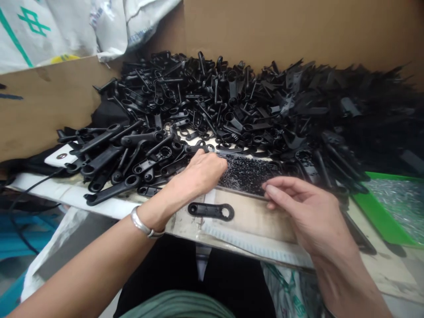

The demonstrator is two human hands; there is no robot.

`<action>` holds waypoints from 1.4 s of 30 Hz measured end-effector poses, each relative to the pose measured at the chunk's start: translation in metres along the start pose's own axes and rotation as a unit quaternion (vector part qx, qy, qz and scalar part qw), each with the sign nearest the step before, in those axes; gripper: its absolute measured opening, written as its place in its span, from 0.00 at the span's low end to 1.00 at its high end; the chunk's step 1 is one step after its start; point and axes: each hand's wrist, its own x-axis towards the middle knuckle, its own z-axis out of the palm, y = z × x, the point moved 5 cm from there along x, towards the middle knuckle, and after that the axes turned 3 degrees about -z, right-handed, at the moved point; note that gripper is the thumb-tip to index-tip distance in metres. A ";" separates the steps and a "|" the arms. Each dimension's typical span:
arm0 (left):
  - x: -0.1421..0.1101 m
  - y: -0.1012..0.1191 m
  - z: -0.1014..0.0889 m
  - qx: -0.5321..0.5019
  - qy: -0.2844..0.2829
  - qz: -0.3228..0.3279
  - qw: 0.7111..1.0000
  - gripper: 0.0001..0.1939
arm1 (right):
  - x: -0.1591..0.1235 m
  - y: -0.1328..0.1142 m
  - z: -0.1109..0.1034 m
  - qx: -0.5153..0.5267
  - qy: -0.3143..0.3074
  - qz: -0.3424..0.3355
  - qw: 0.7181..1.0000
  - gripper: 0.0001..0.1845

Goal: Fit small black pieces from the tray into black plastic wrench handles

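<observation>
A big heap of black plastic handle-shaped parts (pixel 212 106) covers the back of the worktable. My left hand (pixel 200 174), with a silver bracelet on the wrist, rests knuckles-up at the near edge of the heap, fingers curled into a patch of small black pieces (pixel 245 174); what it grips is hidden. My right hand (pixel 304 207) hovers just right of that patch, thumb and fingers pinched together, anything between them too small to tell. One single black part (pixel 211 210) with a ring end lies alone on the board between my hands.
A green tray (pixel 377 212) of small shiny metal pieces stands at the right. Brown cardboard walls (pixel 298 31) rise behind and left of the heap. White sacks (pixel 49 26) are at the top left. A dark cable (pixel 29 187) runs off the table's left edge.
</observation>
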 end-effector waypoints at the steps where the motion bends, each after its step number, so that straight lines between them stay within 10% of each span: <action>1: 0.001 0.001 0.000 -0.001 0.001 0.000 1.000 0.12 | 0.000 0.000 0.000 -0.004 -0.002 -0.003 1.000 0.11; 17: 0.002 -0.001 -0.007 0.028 0.016 -0.021 0.999 0.12 | 0.003 -0.003 0.015 -0.033 -0.028 -0.022 0.999 0.11; 27: -0.005 -0.018 -0.018 -0.161 0.050 -0.014 0.986 0.07 | 0.000 -0.001 0.011 0.010 -0.034 -0.014 0.999 0.11; 31: -0.016 -0.017 -0.018 -0.350 0.081 -0.081 0.930 0.07 | -0.001 -0.004 0.020 0.063 -0.043 0.005 0.997 0.11; 37: -0.046 0.004 -0.003 -0.645 0.078 -0.193 0.735 0.06 | -0.014 -0.010 0.042 0.162 -0.069 0.039 0.984 0.09; 42: -0.062 0.013 0.004 -0.702 0.089 -0.203 0.677 0.09 | -0.023 -0.011 0.055 0.194 -0.055 0.027 0.979 0.09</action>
